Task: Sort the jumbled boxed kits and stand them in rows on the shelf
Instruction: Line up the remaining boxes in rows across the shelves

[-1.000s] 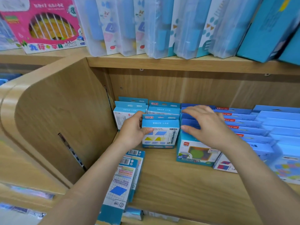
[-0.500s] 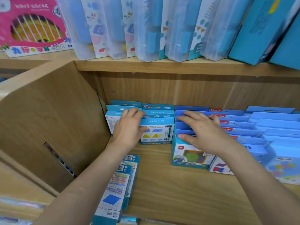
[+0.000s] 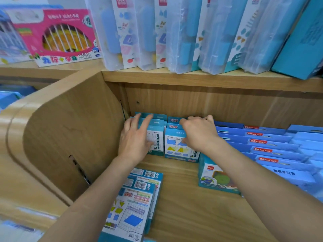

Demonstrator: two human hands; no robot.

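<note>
- Boxed kits (image 3: 176, 149) stand in rows beside the side panel (image 3: 70, 130); left grip (image 3: 136, 138) lies flat-fingered on them, right grip (image 3: 199, 133) curls over their tops.
- Two flat kits (image 3: 134, 206), nearer along that panel, aren't stood up yet.

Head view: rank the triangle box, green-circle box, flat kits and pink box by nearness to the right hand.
1. Triangle box: under the right hand, touching.
2. Green-circle box: just below the wrist.
3. Flat kits: shelf front, lower left.
4. Pink box: upper shelf, far left.
</note>
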